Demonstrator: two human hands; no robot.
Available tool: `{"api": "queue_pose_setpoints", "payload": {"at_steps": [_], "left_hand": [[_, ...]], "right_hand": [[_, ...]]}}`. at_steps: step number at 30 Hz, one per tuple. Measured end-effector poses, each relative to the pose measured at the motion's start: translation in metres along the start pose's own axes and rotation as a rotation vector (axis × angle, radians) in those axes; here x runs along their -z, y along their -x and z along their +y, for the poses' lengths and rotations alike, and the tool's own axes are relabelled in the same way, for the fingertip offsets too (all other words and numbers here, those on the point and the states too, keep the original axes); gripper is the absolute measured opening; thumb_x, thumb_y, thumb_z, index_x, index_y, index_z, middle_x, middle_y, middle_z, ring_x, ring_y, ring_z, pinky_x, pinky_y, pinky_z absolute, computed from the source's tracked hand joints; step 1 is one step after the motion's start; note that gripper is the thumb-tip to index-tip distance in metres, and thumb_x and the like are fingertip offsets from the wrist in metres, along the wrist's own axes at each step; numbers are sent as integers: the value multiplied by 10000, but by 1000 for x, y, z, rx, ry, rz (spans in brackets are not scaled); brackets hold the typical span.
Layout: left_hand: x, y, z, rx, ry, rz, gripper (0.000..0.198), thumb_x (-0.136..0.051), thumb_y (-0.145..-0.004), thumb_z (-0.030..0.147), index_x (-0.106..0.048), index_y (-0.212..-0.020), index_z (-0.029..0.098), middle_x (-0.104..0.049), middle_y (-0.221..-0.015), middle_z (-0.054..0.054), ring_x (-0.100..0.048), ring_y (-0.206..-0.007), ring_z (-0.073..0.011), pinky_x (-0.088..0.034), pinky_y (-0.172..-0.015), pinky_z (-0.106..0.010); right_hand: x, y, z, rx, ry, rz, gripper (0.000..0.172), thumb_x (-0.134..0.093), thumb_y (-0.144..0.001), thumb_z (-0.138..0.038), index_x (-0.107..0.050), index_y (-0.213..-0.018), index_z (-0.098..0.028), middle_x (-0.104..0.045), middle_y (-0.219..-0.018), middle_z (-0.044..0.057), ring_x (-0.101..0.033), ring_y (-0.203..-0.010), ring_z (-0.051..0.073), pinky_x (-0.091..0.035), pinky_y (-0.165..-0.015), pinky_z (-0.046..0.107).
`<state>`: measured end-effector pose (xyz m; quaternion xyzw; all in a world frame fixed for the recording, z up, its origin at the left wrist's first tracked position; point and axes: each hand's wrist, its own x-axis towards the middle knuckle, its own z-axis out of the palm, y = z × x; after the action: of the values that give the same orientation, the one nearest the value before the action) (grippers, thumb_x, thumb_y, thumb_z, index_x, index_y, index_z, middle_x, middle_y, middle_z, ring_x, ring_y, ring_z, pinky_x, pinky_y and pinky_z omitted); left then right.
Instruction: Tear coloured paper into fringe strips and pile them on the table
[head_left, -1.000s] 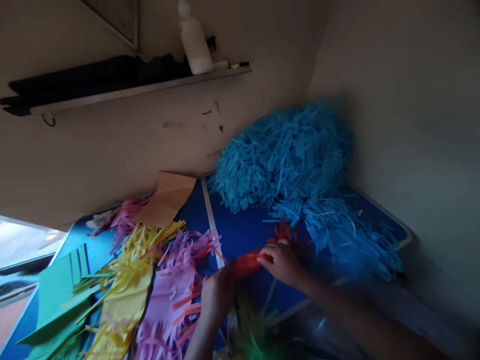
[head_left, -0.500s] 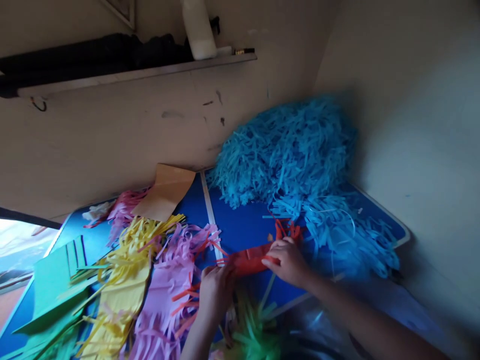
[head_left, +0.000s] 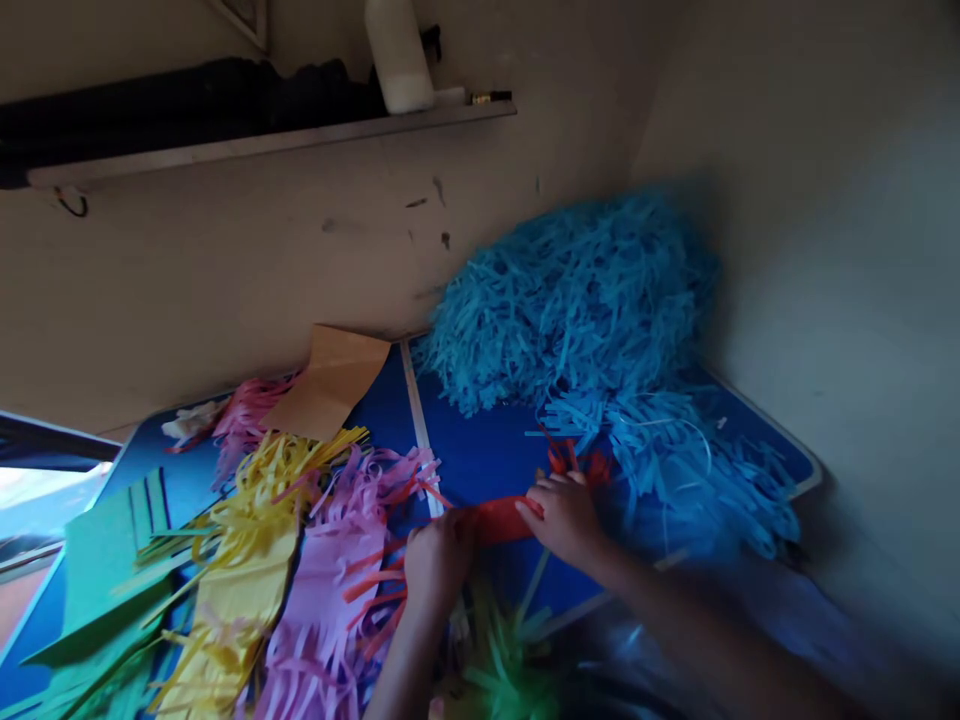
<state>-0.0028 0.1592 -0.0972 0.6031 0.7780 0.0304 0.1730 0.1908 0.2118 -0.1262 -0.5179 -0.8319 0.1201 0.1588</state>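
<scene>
Stretched between my two hands is a strip of red tissue paper (head_left: 501, 522) with fringed ends. My left hand (head_left: 439, 560) is closed on its left part, and red fringe sticks out to the left of the wrist. On the right part, my right hand (head_left: 566, 515) grips the paper with bent fingers. More red fringe shows beyond the right fingers. Just left of my left hand lies purple fringed tissue paper (head_left: 334, 580). Below my hands sits a blurred tuft of green and yellow fringe (head_left: 514, 675).
A big heap of blue shredded paper (head_left: 577, 300) fills the table's back right corner. Yellow fringed paper (head_left: 247, 570), green paper (head_left: 105, 550), pink fringe (head_left: 251, 415) and a brown paper sheet (head_left: 334, 380) lie on the blue table (head_left: 480, 440). Above runs a wall shelf (head_left: 285, 145).
My hands have come slightly closer together, with the right hand shifted a little left. Less of the red paper shows between them.
</scene>
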Motion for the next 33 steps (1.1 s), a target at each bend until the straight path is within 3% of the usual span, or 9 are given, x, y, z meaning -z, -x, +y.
{"api": "queue_pose_setpoints", "payload": {"at_steps": [12,16,19,21,24,26,28,30,33], "left_hand": [[-3,-6,-1,58,-43,-25,324,-437,-946,406,-717,-963,243,-779,-867,-81,-726,-823,-233,-430,-721,-295],[-2,-6,2,52,-83,5,295,-455,-935,388,-697,-937,219,-766,-807,-83,-715,-759,-241,-428,-705,-316],[1,0,6,35,-124,79,295,-460,-932,387,-664,-981,181,-742,-810,-95,-689,-795,-263,-424,-781,-373],[3,3,7,-17,-142,144,284,-453,-935,353,-647,-1036,172,-719,-959,-126,-644,-953,-293,-393,-877,-432],[5,1,7,-241,-133,147,231,-476,-919,242,-670,-1044,226,-673,-1123,-112,-559,-1086,-290,-345,-953,-457],[5,-1,7,-381,-130,96,227,-504,-889,168,-698,-978,242,-692,-1061,-87,-572,-1032,-265,-351,-950,-451],[7,3,9,-421,-154,55,225,-519,-858,126,-712,-923,222,-706,-971,-88,-595,-961,-253,-373,-927,-453],[8,14,14,-408,-201,28,218,-533,-841,127,-722,-913,209,-709,-917,-96,-608,-899,-245,-402,-883,-442],[4,26,20,-329,-272,2,124,-627,-800,210,-739,-827,257,-696,-804,-58,-601,-794,-199,-421,-852,-412]], "right_hand": [[-4,-3,1,1,27,7,214,-668,-851,-287,-629,-659,-202,-701,-767,23,-595,-805,187,-289,-754,336],[-3,-3,0,9,17,17,200,-658,-848,-262,-625,-662,-198,-697,-762,17,-601,-820,185,-283,-771,340],[-5,-1,-2,2,-4,23,193,-643,-851,-245,-607,-667,-196,-689,-757,16,-605,-819,185,-281,-781,338],[-6,-2,-3,-21,-15,36,131,-646,-846,-246,-607,-729,-201,-684,-762,8,-607,-801,184,-285,-780,333],[-1,-6,1,-58,-19,69,84,-656,-835,-251,-610,-892,-209,-692,-832,10,-616,-840,203,-298,-800,342],[10,-6,8,-77,8,107,98,-652,-821,-233,-608,-907,-213,-698,-874,32,-614,-889,236,-310,-812,365],[23,2,15,-71,60,182,62,-631,-815,-219,-620,-876,-221,-700,-914,72,-605,-914,279,-326,-806,398],[24,16,22,27,76,297,136,-595,-840,-266,-646,-963,-237,-691,-1044,114,-591,-956,319,-348,-821,442],[-9,24,18,517,-118,332,163,-574,-858,-353,-671,-985,-319,-711,-978,74,-622,-918,287,-391,-865,467]]}}
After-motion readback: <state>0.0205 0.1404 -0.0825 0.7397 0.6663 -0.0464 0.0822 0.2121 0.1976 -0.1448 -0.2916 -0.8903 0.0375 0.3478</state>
